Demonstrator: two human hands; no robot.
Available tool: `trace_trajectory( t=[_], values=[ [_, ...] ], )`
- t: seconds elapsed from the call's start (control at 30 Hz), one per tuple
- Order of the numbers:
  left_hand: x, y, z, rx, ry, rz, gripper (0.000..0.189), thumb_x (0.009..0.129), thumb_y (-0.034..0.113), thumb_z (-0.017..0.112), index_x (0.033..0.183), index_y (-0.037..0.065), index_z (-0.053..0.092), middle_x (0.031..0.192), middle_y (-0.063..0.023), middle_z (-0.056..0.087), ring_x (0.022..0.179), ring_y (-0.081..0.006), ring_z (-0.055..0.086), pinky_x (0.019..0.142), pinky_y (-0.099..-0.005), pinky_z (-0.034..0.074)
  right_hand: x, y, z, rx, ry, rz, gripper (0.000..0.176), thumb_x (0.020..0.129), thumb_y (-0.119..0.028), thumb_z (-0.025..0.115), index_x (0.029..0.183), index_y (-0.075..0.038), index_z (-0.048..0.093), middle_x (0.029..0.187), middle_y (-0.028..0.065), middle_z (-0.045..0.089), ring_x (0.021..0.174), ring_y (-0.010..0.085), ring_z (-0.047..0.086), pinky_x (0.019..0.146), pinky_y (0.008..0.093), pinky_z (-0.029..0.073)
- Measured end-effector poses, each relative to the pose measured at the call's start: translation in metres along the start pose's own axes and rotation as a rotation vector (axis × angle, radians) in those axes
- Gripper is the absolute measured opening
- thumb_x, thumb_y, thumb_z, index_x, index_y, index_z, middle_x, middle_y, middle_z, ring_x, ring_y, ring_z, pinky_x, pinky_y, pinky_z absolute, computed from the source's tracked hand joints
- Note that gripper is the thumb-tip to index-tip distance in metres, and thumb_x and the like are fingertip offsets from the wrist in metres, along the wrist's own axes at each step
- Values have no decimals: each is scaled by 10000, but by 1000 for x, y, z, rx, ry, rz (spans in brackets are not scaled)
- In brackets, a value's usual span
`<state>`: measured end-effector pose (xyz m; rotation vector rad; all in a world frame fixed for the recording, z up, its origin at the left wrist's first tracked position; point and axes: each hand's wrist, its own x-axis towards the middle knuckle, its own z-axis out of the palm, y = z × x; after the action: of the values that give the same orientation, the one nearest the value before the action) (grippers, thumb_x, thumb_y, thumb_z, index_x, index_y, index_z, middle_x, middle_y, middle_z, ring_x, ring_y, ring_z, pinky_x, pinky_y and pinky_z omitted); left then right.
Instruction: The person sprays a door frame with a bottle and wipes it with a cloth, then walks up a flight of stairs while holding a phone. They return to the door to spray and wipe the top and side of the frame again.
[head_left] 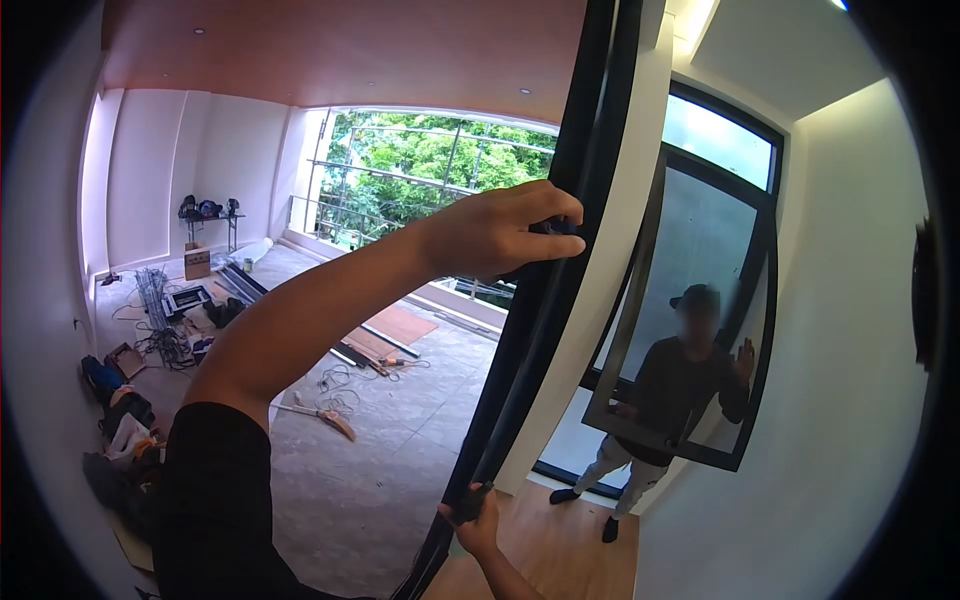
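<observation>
A tall black frame (pixel 535 330) runs diagonally from the top down to the bottom centre, along a white wall edge. High on it, my left hand (pixel 500 228) has its fingers bent around a small dark object against the frame; what this object is I cannot make out. Lower down, my right hand (pixel 478 522) grips a dark object beside the frame's lower part, also too dark to identify. My left arm crosses the view in a black sleeve.
Right of the wall edge, a person (pixel 690 370) stands behind a tilted black-framed glass panel (pixel 740 462), one hand raised. Tools, cables and a brush (pixel 335 424) lie on the grey floor (pixel 400 490) at left. Beyond are a small table (pixel 215 219) and a large opening with metal bars.
</observation>
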<state>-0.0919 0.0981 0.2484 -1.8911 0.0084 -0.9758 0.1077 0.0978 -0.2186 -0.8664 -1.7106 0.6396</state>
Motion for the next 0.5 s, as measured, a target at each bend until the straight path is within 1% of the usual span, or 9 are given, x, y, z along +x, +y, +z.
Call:
trace_trajectory(
  t=[0.07, 0.1, 0.23, 0.3, 0.33, 0.37, 0.47, 0.5],
  values=[
    [1, -5, 3, -4, 23, -45, 199, 891, 68, 753, 1087, 103, 761, 1078, -81, 609, 958, -208, 647, 773, -337, 582, 1, -9, -1, -31, 8, -12, 711, 691, -348, 968, 1138, -23, 521, 1011, 124, 570, 890, 290, 631, 778, 403, 522],
    [6, -12, 5, 43, 80, -40, 197, 892, 74, 754, 1086, 103, 761, 1066, -78, 608, 954, -205, 646, 766, -336, 580, 0, -13, -1, -45, 13, -13, 711, 691, -347, 968, 1140, -25, 521, 1017, 123, 573, 895, 287, 633, 784, 401, 525],
    [52, -74, 9, 256, 300, -32, 207, 894, 75, 747, 1099, 90, 758, 1045, -66, 614, 949, -211, 653, 757, -344, 572, -4, -11, -3, -69, 19, -34, 706, 697, -331, 967, 1152, -31, 518, 1030, 121, 580, 908, 280, 638, 798, 393, 531],
    [81, -107, 5, 352, 433, -43, 167, 877, 70, 760, 1041, 67, 733, 993, -85, 632, 907, -269, 666, 775, -376, 561, 3, -18, -4, -115, 7, -30, 707, 699, -320, 967, 1161, -32, 515, 1034, 122, 583, 910, 278, 641, 797, 390, 532],
    [98, -112, 4, 302, 558, -120, 93, 864, 66, 742, 902, 27, 666, 895, -129, 621, 833, -290, 649, 739, -407, 533, 0, -17, -3, -98, 19, -16, 703, 702, -312, 966, 1164, -33, 515, 1036, 123, 585, 911, 277, 642, 798, 388, 532],
    [112, -112, -1, 257, 680, -197, 170, 852, 61, 725, 763, -12, 599, 796, -173, 611, 759, -311, 633, 702, -438, 504, -1, -13, 0, -80, 28, -7, 700, 705, -304, 965, 1166, -33, 514, 1038, 124, 586, 912, 276, 644, 799, 386, 533],
    [121, -95, -11, 187, 733, -447, 210, 826, 65, 771, 821, -22, 579, 885, -195, 592, 864, -384, 611, 778, -474, 502, -5, -11, 2, -26, 24, 38, 692, 709, -284, 963, 1170, -35, 511, 1041, 119, 591, 914, 267, 645, 805, 382, 534],
    [116, -92, -2, 219, 716, -462, 214, 823, 66, 775, 835, -20, 580, 884, -197, 594, 864, -394, 613, 784, -478, 506, -4, -12, 4, -5, 22, 51, 690, 710, -278, 963, 1171, -35, 510, 1041, 117, 592, 914, 263, 645, 808, 382, 534]
  ],
)
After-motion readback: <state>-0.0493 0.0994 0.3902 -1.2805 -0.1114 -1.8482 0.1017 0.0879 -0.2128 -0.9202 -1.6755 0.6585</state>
